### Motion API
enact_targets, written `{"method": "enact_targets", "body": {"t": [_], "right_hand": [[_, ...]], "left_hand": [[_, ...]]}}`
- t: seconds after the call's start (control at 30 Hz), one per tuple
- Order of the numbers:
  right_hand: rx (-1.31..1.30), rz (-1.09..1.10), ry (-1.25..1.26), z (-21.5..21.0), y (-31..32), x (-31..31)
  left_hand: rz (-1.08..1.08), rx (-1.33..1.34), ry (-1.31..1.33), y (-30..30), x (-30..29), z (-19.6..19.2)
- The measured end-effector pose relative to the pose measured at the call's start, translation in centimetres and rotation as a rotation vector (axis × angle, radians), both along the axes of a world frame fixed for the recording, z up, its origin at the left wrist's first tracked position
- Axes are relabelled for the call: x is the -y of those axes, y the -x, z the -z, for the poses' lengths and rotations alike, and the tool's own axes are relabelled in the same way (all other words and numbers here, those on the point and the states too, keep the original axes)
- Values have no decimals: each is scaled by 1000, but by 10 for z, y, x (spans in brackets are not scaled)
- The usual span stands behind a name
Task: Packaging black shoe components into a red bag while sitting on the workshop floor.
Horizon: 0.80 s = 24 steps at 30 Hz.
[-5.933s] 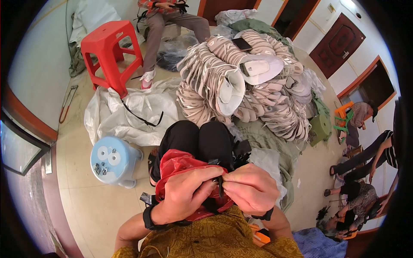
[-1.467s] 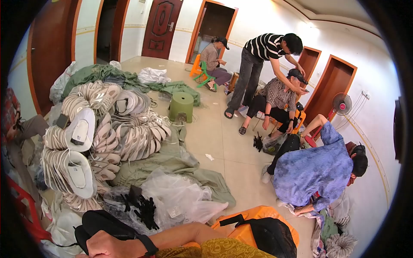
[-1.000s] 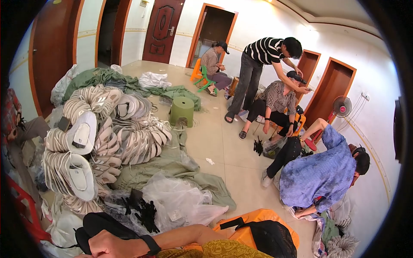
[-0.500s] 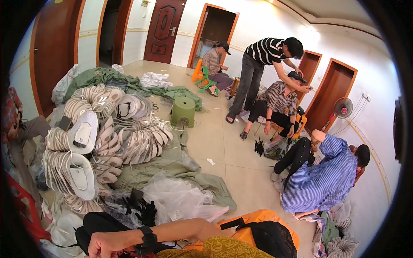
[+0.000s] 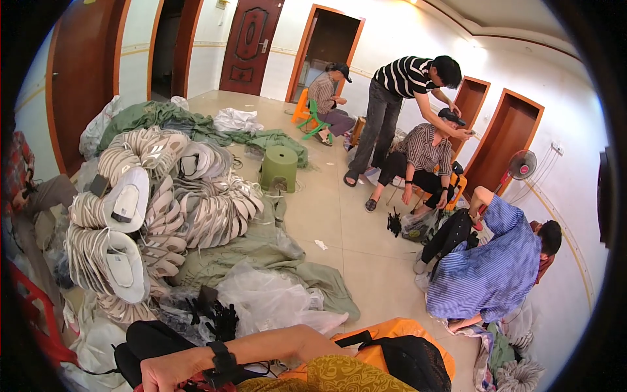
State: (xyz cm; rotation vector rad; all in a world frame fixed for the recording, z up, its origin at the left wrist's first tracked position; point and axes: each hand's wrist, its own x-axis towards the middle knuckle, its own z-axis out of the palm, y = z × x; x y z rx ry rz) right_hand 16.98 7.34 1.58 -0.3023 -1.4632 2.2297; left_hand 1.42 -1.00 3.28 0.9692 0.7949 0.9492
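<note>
My right hand (image 5: 163,374) is at the lower edge, its forearm reaching in from the right. The fingers curl downward out of sight, closed, and whatever they hold is hidden. A black wrist strap (image 5: 223,359) with a small device circles that wrist. Something red (image 5: 196,380) shows just beside the hand, too cut off to name. Beyond the hand stands my dark-clad knee (image 5: 153,336). Black strap-like pieces (image 5: 219,320) lie in a heap past the forearm, on clear plastic bags (image 5: 261,297). My left hand is out of the picture.
Stacked beige shoe uppers (image 5: 124,261) rise at the left on green cloth (image 5: 215,268). A green stool (image 5: 279,168) stands behind them. An orange chair (image 5: 398,330) is by my elbow. Several people sit around the room, and one standing person (image 5: 392,98) leans over a seated one.
My right hand has shifted slightly right and down. The seated person in blue stripes has moved an arm and leg a little.
</note>
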Motion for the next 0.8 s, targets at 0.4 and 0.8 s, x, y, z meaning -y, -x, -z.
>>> {"method": "enact_targets", "body": {"t": [0.4,0.8], "right_hand": [[167,-176,-164,0,1,-9],[246,-88,-213,6,9,-6]], "left_hand": [[-39,-88,90,0,-1,7],[-46,-104,98,1,-2,8]]}}
